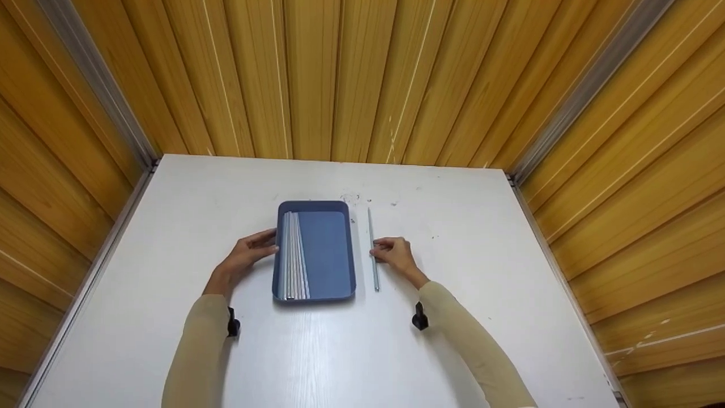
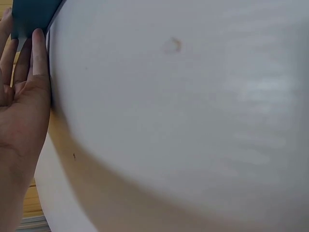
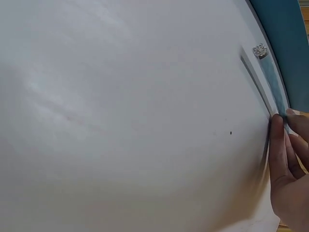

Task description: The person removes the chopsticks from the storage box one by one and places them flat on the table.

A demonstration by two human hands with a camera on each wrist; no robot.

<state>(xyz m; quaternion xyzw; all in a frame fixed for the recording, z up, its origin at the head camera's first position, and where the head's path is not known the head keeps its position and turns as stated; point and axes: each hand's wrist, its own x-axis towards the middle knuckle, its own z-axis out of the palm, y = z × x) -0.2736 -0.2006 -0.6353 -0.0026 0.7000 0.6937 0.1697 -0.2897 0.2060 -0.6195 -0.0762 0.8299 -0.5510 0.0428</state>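
Observation:
A blue rectangular tray [image 1: 329,255] lies on the white table. My left hand [image 1: 244,255] touches its left side with fairly straight fingers, and the left wrist view shows the fingertips against the tray wall [image 2: 34,17]. Several long, thin, pale sticks [image 1: 294,255] lie side by side along the tray's left part. To the right of the tray, my right hand [image 1: 398,255] pinches a slim pale-blue stick [image 1: 376,277] between thumb and fingers, about parallel to the tray. A silvery, glittering knob [image 3: 260,50] caps its near end. The exact kind of stick cannot be told.
The white table [image 1: 317,357] extends on all sides of the tray. Wood-patterned walls [image 1: 362,79] stand behind and at both sides. Small dark marks [image 1: 350,198] dot the tabletop beyond the tray. A black wrist device [image 1: 419,317] sits at the right sleeve.

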